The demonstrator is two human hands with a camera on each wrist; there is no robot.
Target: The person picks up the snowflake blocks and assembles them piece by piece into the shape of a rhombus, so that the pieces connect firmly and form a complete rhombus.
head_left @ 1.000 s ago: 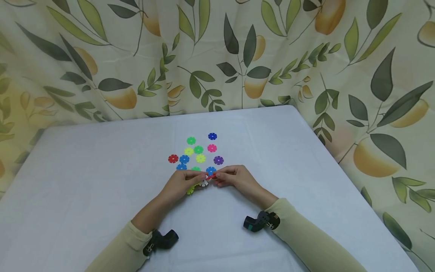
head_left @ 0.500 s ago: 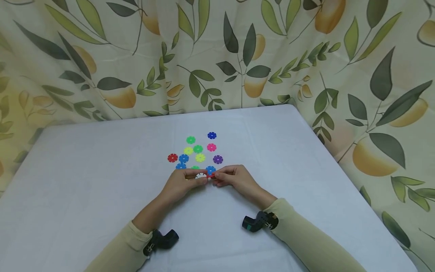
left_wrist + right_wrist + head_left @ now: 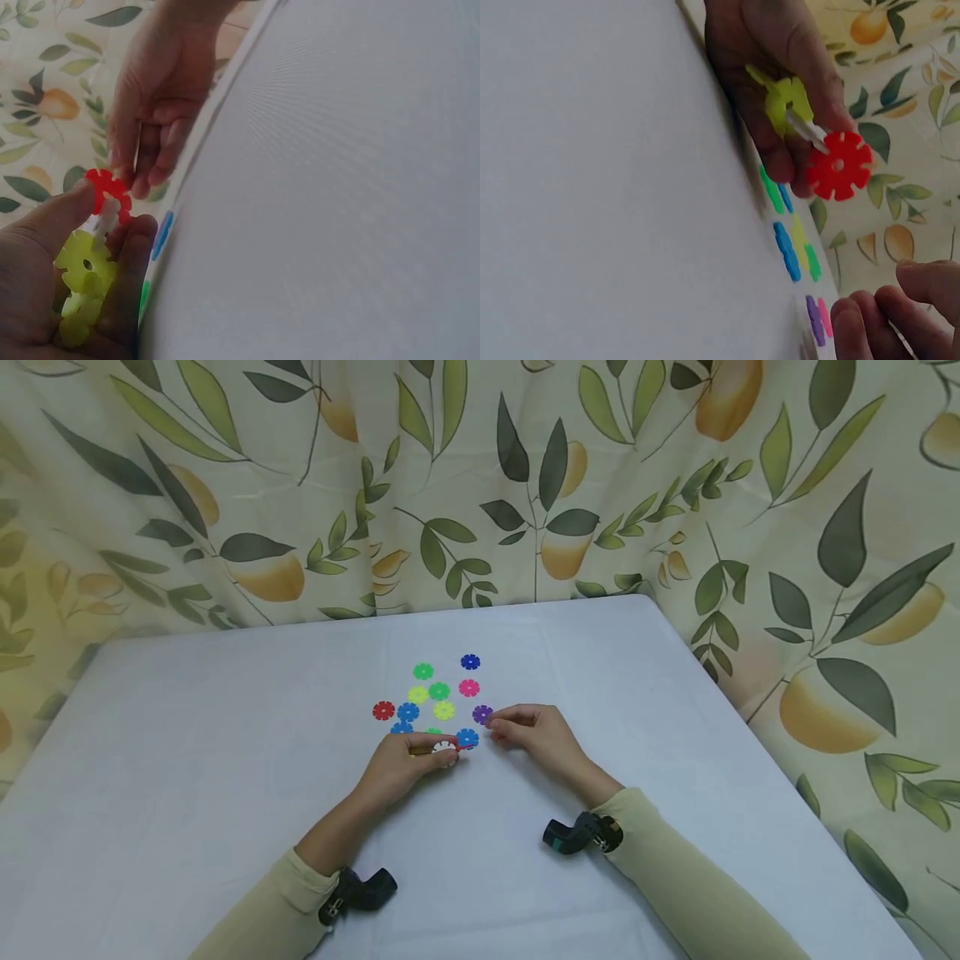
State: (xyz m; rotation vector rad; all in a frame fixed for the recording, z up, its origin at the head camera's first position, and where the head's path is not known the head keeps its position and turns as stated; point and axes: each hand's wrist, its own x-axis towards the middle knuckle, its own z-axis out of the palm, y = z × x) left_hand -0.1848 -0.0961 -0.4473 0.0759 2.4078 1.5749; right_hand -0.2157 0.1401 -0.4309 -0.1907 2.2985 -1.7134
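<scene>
My left hand [image 3: 393, 768] pinches a small chain of slotted plastic discs. At the chain's tip is a red disc [image 3: 849, 171], joined to a white disc [image 3: 444, 747]. Behind these, linked yellow discs [image 3: 75, 259] lie within the palm. In the head view the fingers cover most of the chain. My right hand [image 3: 538, 735] holds nothing, its fingers loosely bent and apart from the red disc. Its fingertips are right at the edge of a purple disc [image 3: 482, 714] on the table. A blue disc [image 3: 467, 737] lies just beyond the chain's red end.
Loose slotted discs lie farther back on the white-covered table [image 3: 225, 760], among them a dark blue disc [image 3: 470, 662], a pink disc [image 3: 469, 688] and a red disc [image 3: 383, 711]. A leaf-and-fruit patterned curtain [image 3: 450, 485] hangs behind the table.
The chain turned in my left hand, so the white disc now shows between thumb and fingers. My right hand let go of the red disc and moved right and away toward the purple disc.
</scene>
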